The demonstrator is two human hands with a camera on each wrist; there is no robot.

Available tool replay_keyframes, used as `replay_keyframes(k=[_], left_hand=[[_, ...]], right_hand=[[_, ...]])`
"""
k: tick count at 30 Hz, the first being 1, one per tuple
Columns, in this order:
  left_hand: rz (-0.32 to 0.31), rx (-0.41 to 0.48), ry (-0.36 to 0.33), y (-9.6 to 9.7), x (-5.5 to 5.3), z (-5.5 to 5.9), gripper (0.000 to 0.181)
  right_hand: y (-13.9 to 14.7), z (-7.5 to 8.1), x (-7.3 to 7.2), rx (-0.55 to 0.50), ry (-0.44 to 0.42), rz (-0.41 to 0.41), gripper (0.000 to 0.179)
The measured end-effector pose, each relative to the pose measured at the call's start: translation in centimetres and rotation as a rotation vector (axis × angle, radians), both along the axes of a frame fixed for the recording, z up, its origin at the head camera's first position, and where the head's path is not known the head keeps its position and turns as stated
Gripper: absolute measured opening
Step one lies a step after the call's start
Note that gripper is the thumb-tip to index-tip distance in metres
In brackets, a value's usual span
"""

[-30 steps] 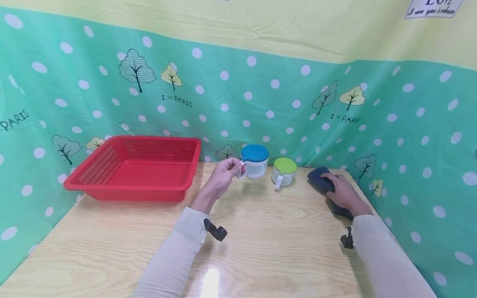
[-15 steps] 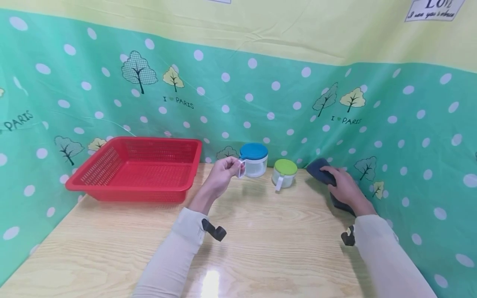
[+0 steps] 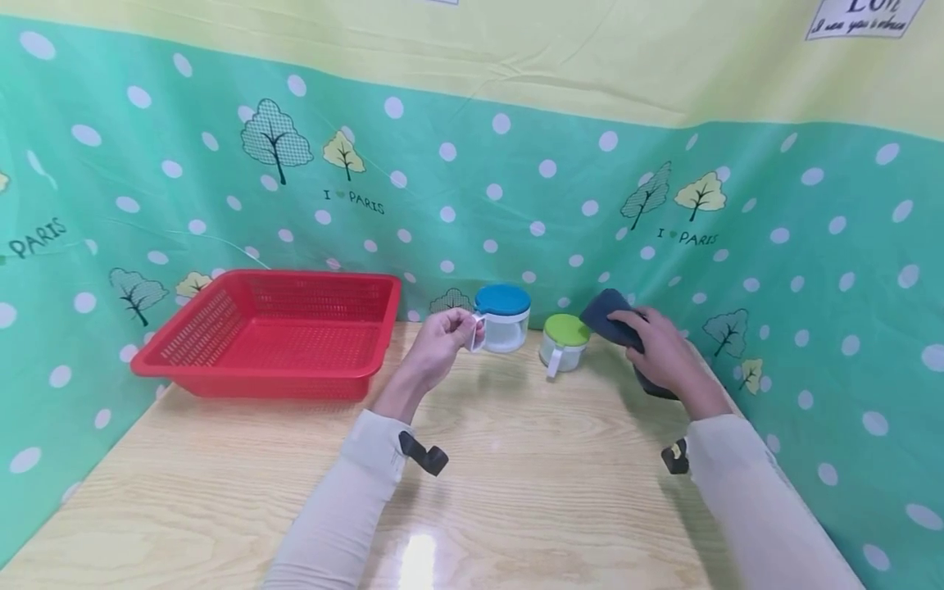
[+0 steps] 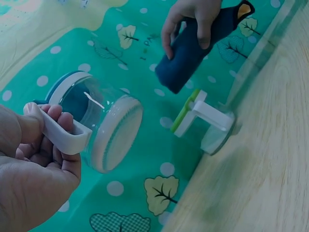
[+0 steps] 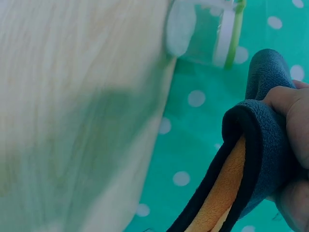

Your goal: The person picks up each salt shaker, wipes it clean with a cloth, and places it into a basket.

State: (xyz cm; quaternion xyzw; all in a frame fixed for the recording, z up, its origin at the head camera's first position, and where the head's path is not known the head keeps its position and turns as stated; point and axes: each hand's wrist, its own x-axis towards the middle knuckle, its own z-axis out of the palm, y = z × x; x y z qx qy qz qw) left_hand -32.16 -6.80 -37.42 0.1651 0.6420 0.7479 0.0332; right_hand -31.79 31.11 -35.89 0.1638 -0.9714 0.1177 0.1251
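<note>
**Left hand [image 3: 440, 348] on a jar handle, right hand [image 3: 667, 356] with a fistful of cloth**

So the left hand has its fingers curled tight round the white handle [image 4: 67, 135] of a blue-lidded jar [image 3: 505, 326]. The jar sits just past the fingertips, lid up, held clear of the wooden table [image 3: 531, 492]. The left wrist view cuts that hand off at the edge, and the handle and fingers cover a bit of the lid.

Right hand's got a dark blue cloth [image 3: 610, 318] pinched between thumb and fingers, also up in the air. It pokes out ahead of the hand and hangs down below it too. The right wrist cam shows orange lining [image 5: 227, 186], but it chops off most of the hand, and some fingertips are hidden by the fabric.

Just beside the cloth, not touching it, a green-lidded jar [image 3: 565, 340] stands on the table. That one's cropped at the top in the right wrist view.

Red basket [image 3: 251, 374] is off past the left hand, and a dotted green curtain [image 3: 457, 188] hangs behind everything. The sign [image 3: 863, 20] up top is cut off, so its wording's hard to read.
</note>
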Motion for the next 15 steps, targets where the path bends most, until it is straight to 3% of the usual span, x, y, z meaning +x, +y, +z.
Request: replay_keyframes(k=[15], left_hand=[[-0.050, 0.033, 0.032, -0.8, -0.3, -0.1, 0.017]], right_hand=[[-4.8, 1.2, 0.1, 0.035, 0.090, 0.114, 0.058]])
